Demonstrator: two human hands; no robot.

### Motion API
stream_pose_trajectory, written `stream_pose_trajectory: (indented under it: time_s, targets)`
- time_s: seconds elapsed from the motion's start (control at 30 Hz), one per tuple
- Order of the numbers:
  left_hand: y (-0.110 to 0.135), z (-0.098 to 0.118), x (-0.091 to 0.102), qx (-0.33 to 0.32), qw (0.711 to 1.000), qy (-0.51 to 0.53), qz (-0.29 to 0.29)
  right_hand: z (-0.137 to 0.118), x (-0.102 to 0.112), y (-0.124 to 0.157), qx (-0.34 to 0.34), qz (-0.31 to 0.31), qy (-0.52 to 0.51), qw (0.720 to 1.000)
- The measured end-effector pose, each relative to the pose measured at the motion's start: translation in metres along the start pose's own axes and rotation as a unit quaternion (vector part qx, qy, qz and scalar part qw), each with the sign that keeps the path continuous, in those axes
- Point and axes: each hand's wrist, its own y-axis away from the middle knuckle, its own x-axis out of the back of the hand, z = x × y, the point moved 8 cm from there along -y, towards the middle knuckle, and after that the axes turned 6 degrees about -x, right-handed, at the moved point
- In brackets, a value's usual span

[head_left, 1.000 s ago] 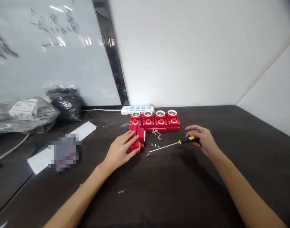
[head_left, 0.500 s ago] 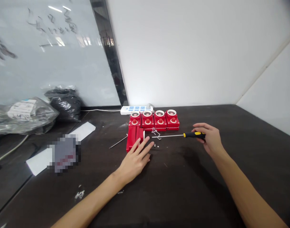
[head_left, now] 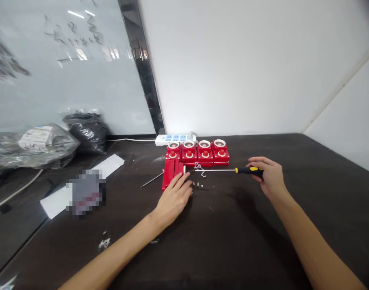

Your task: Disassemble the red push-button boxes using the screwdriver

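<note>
My left hand (head_left: 174, 198) rests on the dark table, its fingers curled near several tiny screws (head_left: 197, 185) just right of a red box part (head_left: 170, 174); whether it pinches anything I cannot make out. My right hand (head_left: 269, 176) grips the yellow and black handle of a screwdriver (head_left: 229, 170), held level above the table with its shaft pointing left. Behind stands a row of several red push-button boxes (head_left: 197, 152). A bent wire clip (head_left: 200, 168) lies in front of the row.
A white power strip (head_left: 169, 139) lies against the back wall. A thin metal rod (head_left: 152, 179) rests left of the red part. White paper (head_left: 107, 166) and plastic bags (head_left: 33, 146) sit at the left. The table (head_left: 220, 237) has a left edge.
My left hand left the red box part and moved right, then curled its fingers by the screws. My right hand lifted the screwdriver off the table and holds it level.
</note>
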Motion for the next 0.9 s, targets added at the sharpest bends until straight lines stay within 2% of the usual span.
stream_pose_trajectory:
  time_s: [0.17,0.37,0.6,0.9]
  targets:
    - [-0.018,-0.022,0.012,0.039,0.997,0.062,0.018,-0.001,0.005,-0.003,0.010,0.012,-0.005,1.000]
    - [-0.036,-0.038,0.019,0.030,0.995,0.095,0.012,-0.001,0.007,-0.005,0.021,0.017,-0.004,1.000]
    - [-0.045,-0.036,-0.009,-0.034,0.993,0.032,-0.110,-0.001,0.007,-0.004,0.016,0.019,-0.012,1.000]
    - [-0.045,-0.034,-0.025,-0.054,0.991,0.001,-0.122,-0.001,0.008,-0.004,0.014,0.021,-0.008,1.000]
